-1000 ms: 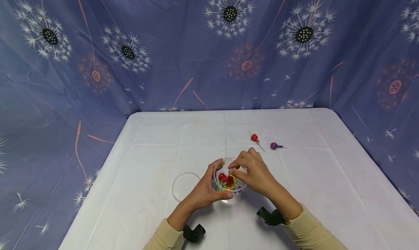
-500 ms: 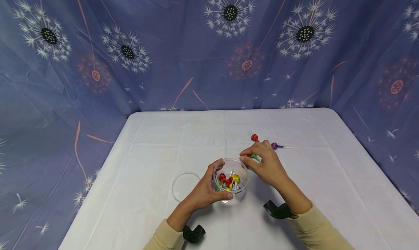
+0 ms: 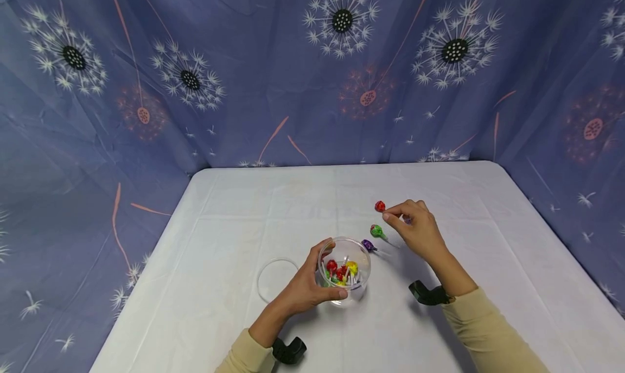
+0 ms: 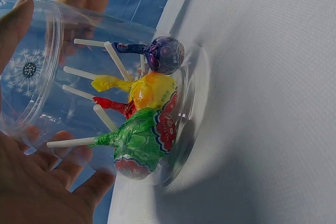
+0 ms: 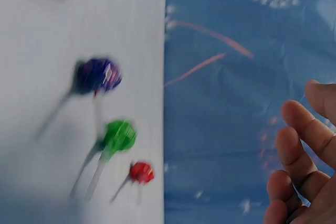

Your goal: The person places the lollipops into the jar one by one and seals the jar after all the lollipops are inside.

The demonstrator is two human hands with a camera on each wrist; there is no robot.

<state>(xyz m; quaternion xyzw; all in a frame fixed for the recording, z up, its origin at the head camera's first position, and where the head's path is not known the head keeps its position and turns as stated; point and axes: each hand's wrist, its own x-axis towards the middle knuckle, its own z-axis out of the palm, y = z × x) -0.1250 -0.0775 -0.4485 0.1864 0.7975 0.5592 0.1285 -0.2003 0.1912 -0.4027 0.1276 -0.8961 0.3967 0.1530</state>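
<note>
Purple lollipop (image 3: 407, 220) shows only partly behind right fingers (image 3: 404, 208).

A person in tan long sleeves (image 3: 488, 327) and two black wrist devices (image 3: 289, 351).
The plain fabric ends in a broad cuff (image 3: 461, 306) on both sides; each device is a short, stubby, bent shape. The left hand (image 3: 312, 286) and right hand (image 3: 417, 232) are bare.

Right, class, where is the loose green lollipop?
In the head view, the green lollipop lies right of centre, between a red lollipop and a purple lollipop.
</note>
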